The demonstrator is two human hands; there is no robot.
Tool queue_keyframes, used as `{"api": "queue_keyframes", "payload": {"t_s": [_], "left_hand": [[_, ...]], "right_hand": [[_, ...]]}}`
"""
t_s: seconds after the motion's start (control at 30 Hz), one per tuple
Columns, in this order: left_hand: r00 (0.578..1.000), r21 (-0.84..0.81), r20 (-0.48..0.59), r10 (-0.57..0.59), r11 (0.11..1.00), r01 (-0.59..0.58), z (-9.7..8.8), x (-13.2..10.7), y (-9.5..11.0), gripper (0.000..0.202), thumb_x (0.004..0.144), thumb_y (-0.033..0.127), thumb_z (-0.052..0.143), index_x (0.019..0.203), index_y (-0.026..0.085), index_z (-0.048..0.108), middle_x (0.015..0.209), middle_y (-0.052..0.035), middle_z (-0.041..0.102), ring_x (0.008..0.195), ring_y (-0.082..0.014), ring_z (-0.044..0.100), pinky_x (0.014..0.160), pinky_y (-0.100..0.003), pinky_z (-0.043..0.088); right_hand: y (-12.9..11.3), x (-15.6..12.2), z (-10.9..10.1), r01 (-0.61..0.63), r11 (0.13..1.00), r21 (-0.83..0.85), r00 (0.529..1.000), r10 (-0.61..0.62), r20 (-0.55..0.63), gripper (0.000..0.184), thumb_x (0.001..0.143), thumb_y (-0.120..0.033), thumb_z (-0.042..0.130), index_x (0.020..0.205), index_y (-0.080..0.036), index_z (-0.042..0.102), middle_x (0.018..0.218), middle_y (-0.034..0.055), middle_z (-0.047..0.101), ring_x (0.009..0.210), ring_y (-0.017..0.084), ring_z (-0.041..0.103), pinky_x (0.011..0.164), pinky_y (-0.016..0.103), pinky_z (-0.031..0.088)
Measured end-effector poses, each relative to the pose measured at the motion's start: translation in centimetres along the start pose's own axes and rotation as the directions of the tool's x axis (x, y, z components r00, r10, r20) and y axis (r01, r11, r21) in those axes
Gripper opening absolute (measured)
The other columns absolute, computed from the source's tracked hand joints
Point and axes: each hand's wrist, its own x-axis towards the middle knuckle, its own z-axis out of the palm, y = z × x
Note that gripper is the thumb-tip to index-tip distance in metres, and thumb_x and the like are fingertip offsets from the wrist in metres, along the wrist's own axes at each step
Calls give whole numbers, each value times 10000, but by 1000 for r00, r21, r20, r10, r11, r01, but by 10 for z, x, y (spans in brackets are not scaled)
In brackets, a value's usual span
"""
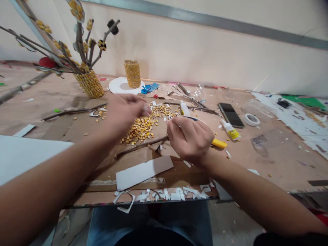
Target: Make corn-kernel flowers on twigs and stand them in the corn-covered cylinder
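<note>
- Nearest, on the body side of both hands: the near edge of the table (282,167), with paper scraps (176,194) strewn along it.
- Just short of the grip: a white card strip (143,173), lying aslant on brown cardboard (189,179). A large white sheet (30,157) lay beneath the left forearm.
- Left hand (124,111): raised, blurred, fingers bent together; could not tell whether it held anything.
- Right hand (191,138): fingers curled, thumb in a narrow pinch; contents hidden, could not tell.
- Corn kernels (143,130): heaped between the hands, spreading beyond them. A twig (140,147) ran in front of the heap, one end passing out of sight at the right hand.
- Close right of the right hand: a yellow-bodied tool (219,143), then a yellow-labelled bottle (232,131), phone (231,115) and tape roll (246,120). Loosest room lay nearer than these, right of the forearm, with few scraps.
- Beyond the right hand: a white bottle (184,109) and crossed sticks (192,99), hemming the way forward.
- Beyond the left hand: a kernel-covered cup (132,74) on a white disc (116,85); farther left, a kernel-covered pot (89,83), branches spreading.
- Farthest: the wall (205,51), bounding the back edge.
</note>
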Motion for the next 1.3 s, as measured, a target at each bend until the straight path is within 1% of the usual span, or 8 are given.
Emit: {"api": "queue_keyframes", "payload": {"t_s": [0.03,0.1,0.27,0.43,0.6,0.8,1.03,1.3], "left_hand": [[994,-30,-98,47,998,-50,-5,7,0,167,761,-3,751,659,123,711,612,-36,716,564,-145,723,686,-293,682],[992,-76,-94,84,993,-91,-12,14,0,108,790,22,765,729,106,738,682,-64,742,674,-179,776,774,-317,694],[991,-86,133,-16,996,27,0,-12,-2,98,890,64,695,904,100,785,853,-90,814,752,-172,800,834,-318,697],[943,-19,283,-175,982,188,7,-36,-6,155,887,67,673,992,103,781,966,-90,838,802,-167,809,890,-326,679],[900,92,425,-102,993,69,8,-47,-10,257,842,104,730,1094,116,782,1036,-102,843,921,-200,805,877,-313,660],[851,143,525,18,984,-108,12,-63,-16,281,892,134,652,1136,151,791,1098,-103,832,971,-214,791,887,-306,638],[830,75,557,7,995,-59,15,-68,-15,319,872,85,639,1147,162,783,1118,-96,826,970,-205,790,850,-275,637],[835,117,550,17,988,-97,13,-71,-18,276,914,146,661,1165,168,772,1046,-82,830,955,-194,786,812,-254,624]], "right_hand": [[0,-1,-3,-29,999,30,1000,29,-5,133,909,-87,719,850,-179,645,781,43,739,642,151,599,575,331,382],[2,-4,-8,-118,985,126,993,119,1,109,905,-96,712,884,-186,653,830,48,744,689,156,632,611,313,438],[9,-4,-10,-301,897,324,954,287,90,71,919,-98,666,945,-164,673,970,98,735,847,198,699,700,315,534],[11,-2,-12,-346,879,328,923,256,287,106,972,-142,593,930,-143,690,1080,138,713,856,206,691,667,320,516],[8,-2,-17,-463,786,410,835,231,499,179,1031,-183,527,959,-157,689,1067,101,708,882,200,678,678,317,499],[4,-6,-18,-502,790,352,789,252,560,160,1020,-191,538,966,-154,684,1084,99,701,853,190,656,656,311,446],[1,-8,-18,-515,793,327,774,265,575,185,1017,-202,530,920,-150,679,1066,91,690,834,184,648,647,317,409],[-1,-8,-19,-532,782,324,779,301,550,159,985,-182,574,898,-140,701,1028,102,709,823,193,653,680,326,459]]}}
